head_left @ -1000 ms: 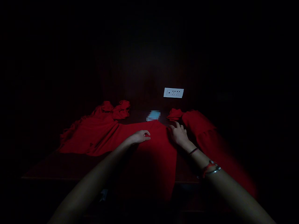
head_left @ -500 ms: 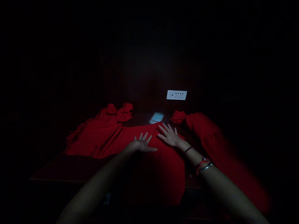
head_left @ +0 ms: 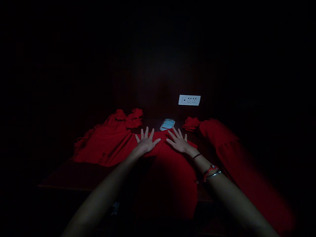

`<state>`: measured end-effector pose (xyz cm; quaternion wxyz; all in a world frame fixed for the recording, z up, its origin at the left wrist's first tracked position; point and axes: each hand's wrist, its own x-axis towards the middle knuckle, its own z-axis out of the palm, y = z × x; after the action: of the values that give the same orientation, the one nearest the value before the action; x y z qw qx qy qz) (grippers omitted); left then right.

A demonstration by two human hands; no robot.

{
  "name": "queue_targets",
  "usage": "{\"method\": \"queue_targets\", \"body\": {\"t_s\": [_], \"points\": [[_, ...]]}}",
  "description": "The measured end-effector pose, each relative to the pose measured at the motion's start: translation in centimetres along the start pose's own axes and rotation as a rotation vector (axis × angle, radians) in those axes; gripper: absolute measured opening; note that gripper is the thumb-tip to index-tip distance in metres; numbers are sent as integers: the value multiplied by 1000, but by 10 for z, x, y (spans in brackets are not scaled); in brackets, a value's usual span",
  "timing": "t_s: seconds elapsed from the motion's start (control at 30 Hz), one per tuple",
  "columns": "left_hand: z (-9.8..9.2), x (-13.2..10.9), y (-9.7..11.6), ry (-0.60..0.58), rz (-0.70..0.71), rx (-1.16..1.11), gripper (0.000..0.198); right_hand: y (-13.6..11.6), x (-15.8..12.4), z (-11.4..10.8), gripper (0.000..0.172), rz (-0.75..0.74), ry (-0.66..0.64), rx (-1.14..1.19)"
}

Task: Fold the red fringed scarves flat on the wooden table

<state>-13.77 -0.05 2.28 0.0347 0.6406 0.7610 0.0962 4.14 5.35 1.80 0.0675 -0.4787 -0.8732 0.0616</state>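
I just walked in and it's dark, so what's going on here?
A person's left hand and right hand, spread open, lie palms down on red cloth over a dark table, part of it hanging off the near side. Just beyond lies what looks like a lit phone. More red fabric lies to the right.

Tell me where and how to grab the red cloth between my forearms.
Probably best: pinch the red cloth at its near right corner, coming from the front. That end appears to hang past the front edge of the table, so both faces look reachable; the left hand and right hand are spread over its far part.
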Motion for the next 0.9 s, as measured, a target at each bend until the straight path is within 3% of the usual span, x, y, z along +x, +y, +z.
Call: {"method": "queue_targets", "body": {"t_s": [0.07, 0.17, 0.23, 0.37, 0.57, 0.73, 0.9], "points": [[-1, 2, -5, 50, -37, 7, 76, 0, 1, 5, 63, -15, -26, -7], [7, 7, -9, -169, -31, 24, 77, 3, 3, 16, 64, -15, -120, -27], [15, 10, -10, -253, -16, 31, 77, 4, 3, 20, 63, -15, -135, -33], [20, 11, -11, -243, -6, 36, 80, 1, 2, 11, 65, 11, -177, -32], [13, 8, -16, -194, 23, 15, 77, -3, 8, 0, 67, -10, -46, -22], [17, 13, -18, -292, 44, 43, 77, 1, 18, 12, 70, 49, -207, -40], [16, 9, -19, -268, 3, 68, 77, 2, 21, 12, 72, 71, -272, -15]]}}
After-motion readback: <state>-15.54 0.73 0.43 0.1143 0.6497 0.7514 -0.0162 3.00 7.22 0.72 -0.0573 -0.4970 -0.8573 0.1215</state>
